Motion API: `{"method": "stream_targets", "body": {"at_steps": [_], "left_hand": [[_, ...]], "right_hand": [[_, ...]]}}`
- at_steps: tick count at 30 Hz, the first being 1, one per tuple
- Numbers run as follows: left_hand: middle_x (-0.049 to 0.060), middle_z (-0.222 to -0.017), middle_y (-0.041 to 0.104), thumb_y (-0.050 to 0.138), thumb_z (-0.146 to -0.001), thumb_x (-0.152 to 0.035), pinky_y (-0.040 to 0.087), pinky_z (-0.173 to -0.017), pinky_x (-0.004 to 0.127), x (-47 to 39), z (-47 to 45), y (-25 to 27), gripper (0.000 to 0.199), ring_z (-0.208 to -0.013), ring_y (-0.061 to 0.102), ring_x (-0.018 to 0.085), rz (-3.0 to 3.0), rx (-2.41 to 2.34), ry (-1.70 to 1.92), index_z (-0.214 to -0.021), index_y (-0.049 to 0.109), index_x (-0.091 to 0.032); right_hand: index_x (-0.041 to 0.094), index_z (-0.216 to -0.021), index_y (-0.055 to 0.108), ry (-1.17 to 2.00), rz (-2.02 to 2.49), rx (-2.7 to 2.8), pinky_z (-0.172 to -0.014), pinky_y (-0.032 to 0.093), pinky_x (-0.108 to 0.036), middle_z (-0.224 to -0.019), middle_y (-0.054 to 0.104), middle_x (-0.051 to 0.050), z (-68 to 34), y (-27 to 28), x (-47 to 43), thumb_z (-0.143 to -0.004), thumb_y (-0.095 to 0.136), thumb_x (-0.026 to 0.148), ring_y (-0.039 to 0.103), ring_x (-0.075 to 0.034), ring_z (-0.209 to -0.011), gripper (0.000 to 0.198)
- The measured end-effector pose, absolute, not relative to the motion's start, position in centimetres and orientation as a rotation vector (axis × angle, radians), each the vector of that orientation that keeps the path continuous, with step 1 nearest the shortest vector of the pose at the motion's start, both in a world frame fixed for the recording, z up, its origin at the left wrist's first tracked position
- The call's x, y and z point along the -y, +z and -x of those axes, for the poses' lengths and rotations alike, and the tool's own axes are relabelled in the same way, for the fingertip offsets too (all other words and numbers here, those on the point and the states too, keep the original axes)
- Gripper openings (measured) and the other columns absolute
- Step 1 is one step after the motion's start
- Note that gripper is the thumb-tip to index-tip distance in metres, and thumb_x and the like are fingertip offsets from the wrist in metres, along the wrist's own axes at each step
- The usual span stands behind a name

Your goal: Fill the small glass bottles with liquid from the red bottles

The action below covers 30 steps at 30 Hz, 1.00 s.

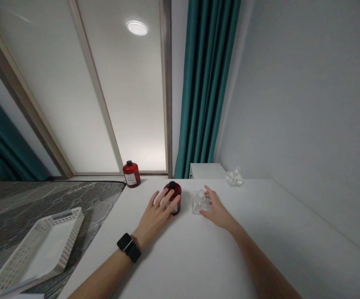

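A dark red bottle [176, 191] with a black cap and a pale label stands upright on the white table [180, 265]. My left hand [158, 209], with a black watch on the wrist, reaches over its front left side. The fingers are spread, and I cannot tell whether they touch it. To the right is a clear square glass bottle [198, 203] with a rounded stopper. My right hand [215, 209] curves about its right side, thumb in front and fingers toward the back, apart from each other. Contact there is unclear.
Another red bottle [132, 176] with a black cap stands at the table's far left corner. A crumpled-looking clear object [234, 178] sits at the far right. Beyond the edge is a white cabinet [207, 170]. Lower left lies a white perforated basket [71, 232].
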<state>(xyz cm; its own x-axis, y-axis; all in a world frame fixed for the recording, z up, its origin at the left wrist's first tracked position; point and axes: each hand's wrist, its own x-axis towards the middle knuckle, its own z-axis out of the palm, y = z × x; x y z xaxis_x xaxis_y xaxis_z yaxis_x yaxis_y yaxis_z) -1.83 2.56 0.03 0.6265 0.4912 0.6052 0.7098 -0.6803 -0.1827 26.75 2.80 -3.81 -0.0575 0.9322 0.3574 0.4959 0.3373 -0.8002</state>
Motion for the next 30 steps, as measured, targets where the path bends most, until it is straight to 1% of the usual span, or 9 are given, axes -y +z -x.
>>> {"method": "stream_targets", "body": {"at_steps": [5,9,14,18,20,22,23,26,30], "left_hand": [[0.014,-0.154,0.043,0.065,-0.083,-0.006,0.029,-0.117,0.058,-4.4,1.7,0.7,0.076,-0.144,0.037,0.036,2.446,1.015,-0.643,-0.15,0.036,-0.025],[0.013,-0.155,0.042,0.065,-0.084,-0.007,0.031,-0.117,0.057,-5.5,1.7,1.1,0.079,-0.145,0.035,0.034,2.451,1.038,-0.592,-0.152,0.031,-0.026],[0.013,-0.153,0.044,0.064,-0.086,-0.01,0.033,-0.116,0.053,-6.3,2.1,1.4,0.07,-0.145,0.037,0.032,2.467,0.984,-0.627,-0.149,0.037,-0.026],[0.016,-0.148,0.046,0.062,-0.088,-0.017,0.034,-0.115,0.053,-6.1,3.2,1.2,0.061,-0.14,0.04,0.033,2.492,0.917,-0.767,-0.145,0.041,-0.022],[0.017,-0.143,0.048,0.058,-0.09,-0.019,0.037,-0.111,0.053,-5.8,4.0,1.0,0.057,-0.135,0.043,0.033,2.468,0.952,-0.859,-0.144,0.041,-0.02],[0.017,-0.138,0.05,0.055,-0.091,-0.02,0.041,-0.105,0.052,-5.6,5.0,0.6,0.051,-0.128,0.047,0.033,2.44,1.037,-0.914,-0.14,0.044,-0.019],[0.017,-0.135,0.051,0.055,-0.091,-0.021,0.043,-0.103,0.052,-5.5,5.4,0.4,0.047,-0.124,0.049,0.033,2.429,1.082,-0.928,-0.137,0.047,-0.018],[0.016,-0.127,0.057,0.053,-0.092,-0.02,0.044,-0.097,0.05,-5.6,6.6,-0.1,0.034,-0.115,0.053,0.032,2.432,1.193,-0.939,-0.125,0.055,-0.017],[0.01,-0.106,0.065,0.05,-0.092,-0.018,0.045,-0.089,0.045,-5.8,7.2,-0.3,0.021,-0.101,0.059,0.028,2.576,1.26,-0.858,-0.109,0.061,-0.018]], "right_hand": [[0.029,-0.153,0.028,0.652,1.222,1.789,-0.103,0.046,-0.047,-0.123,0.049,-0.007,-24.9,-2.8,-1.3,-0.07,0.075,0.017,0.055,-0.024,-0.114,0.095],[0.029,-0.154,0.024,0.723,1.195,1.828,-0.103,0.045,-0.046,-0.122,0.048,-0.007,-23.0,-2.3,-0.3,-0.069,0.076,0.014,0.055,-0.023,-0.112,0.101],[0.031,-0.155,0.022,0.795,1.136,1.919,-0.108,0.042,-0.047,-0.121,0.05,-0.006,-20.8,-1.7,1.2,-0.067,0.078,0.013,0.054,-0.024,-0.113,0.106],[0.031,-0.157,0.017,0.866,1.074,1.998,-0.113,0.036,-0.052,-0.133,0.049,-0.009,-20.2,-1.2,2.0,-0.062,0.086,0.021,0.048,-0.029,-0.126,0.118],[0.03,-0.156,0.018,0.872,1.016,1.994,-0.114,0.034,-0.052,-0.14,0.046,-0.01,-20.4,-1.0,2.0,-0.07,0.081,0.027,0.044,-0.03,-0.132,0.107],[0.028,-0.155,0.023,0.825,0.975,1.935,-0.114,0.034,-0.051,-0.143,0.046,-0.011,-20.8,-1.1,1.5,-0.085,0.066,0.029,0.043,-0.028,-0.134,0.082],[0.028,-0.153,0.027,0.781,0.988,1.885,-0.113,0.036,-0.05,-0.142,0.047,-0.011,-21.0,-1.3,1.1,-0.089,0.059,0.029,0.044,-0.027,-0.134,0.071],[0.027,-0.142,0.043,0.627,1.149,1.72,-0.108,0.04,-0.049,-0.13,0.057,-0.01,-21.6,-2.3,-0.4,-0.088,0.053,0.022,0.052,-0.025,-0.125,0.055],[0.025,-0.131,0.053,0.595,1.265,1.699,-0.106,0.04,-0.049,-0.118,0.065,-0.009,-22.1,-3.8,-2.4,-0.082,0.055,0.017,0.059,-0.025,-0.115,0.05]]}}
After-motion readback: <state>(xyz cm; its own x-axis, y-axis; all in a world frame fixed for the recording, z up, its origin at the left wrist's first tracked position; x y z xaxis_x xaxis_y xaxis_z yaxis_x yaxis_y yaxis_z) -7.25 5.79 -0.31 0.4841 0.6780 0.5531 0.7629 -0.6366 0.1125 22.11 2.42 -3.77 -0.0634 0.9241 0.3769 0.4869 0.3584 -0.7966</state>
